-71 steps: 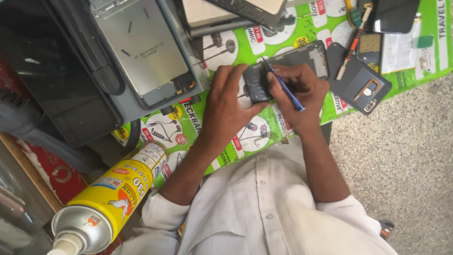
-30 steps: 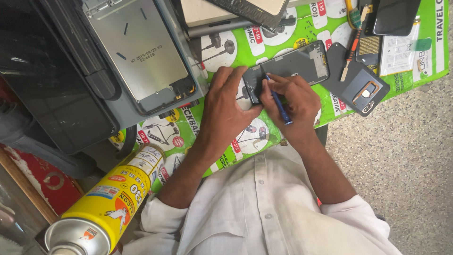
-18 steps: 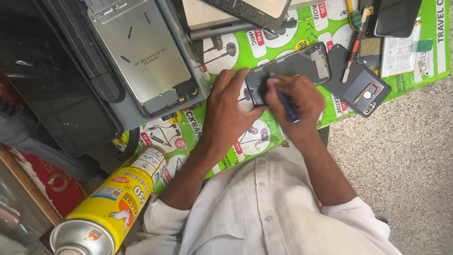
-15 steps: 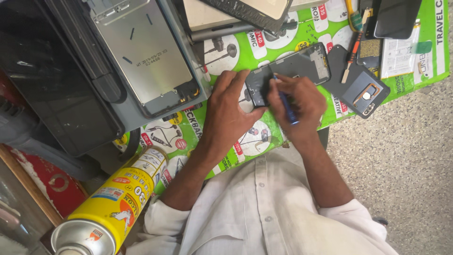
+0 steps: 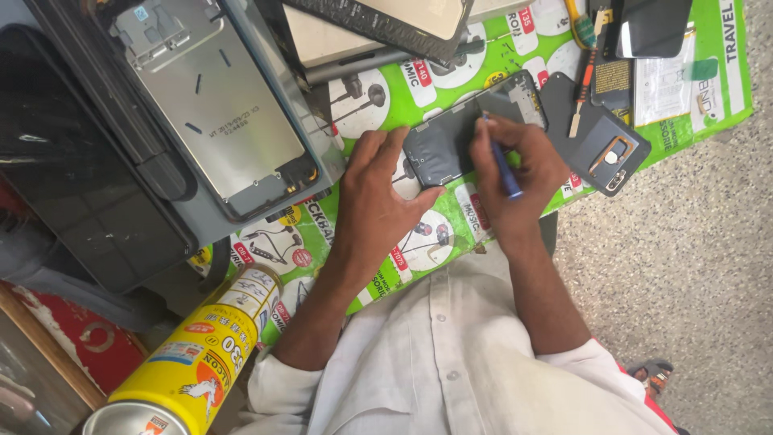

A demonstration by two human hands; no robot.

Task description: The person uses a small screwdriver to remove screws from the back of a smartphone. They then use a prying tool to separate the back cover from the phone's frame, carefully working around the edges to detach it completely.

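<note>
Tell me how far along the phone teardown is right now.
Done: the back cover is off and lies apart, right of the opened phone. In hand: the left hand steadies the phone while the right hand works a blue-handled tool into its upper part. Left: the phone's insides look still in place, and it remains uncovered.

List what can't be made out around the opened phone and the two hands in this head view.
- Tool tip: the blue-handled tool meets the opened phone under the right hand; contact too small to see.
- Phone's lower left edge: covered by the left hand.
- Yellow spray can: base cut off by the bottom edge.
- Phone's internal parts: too small to identify.
</note>
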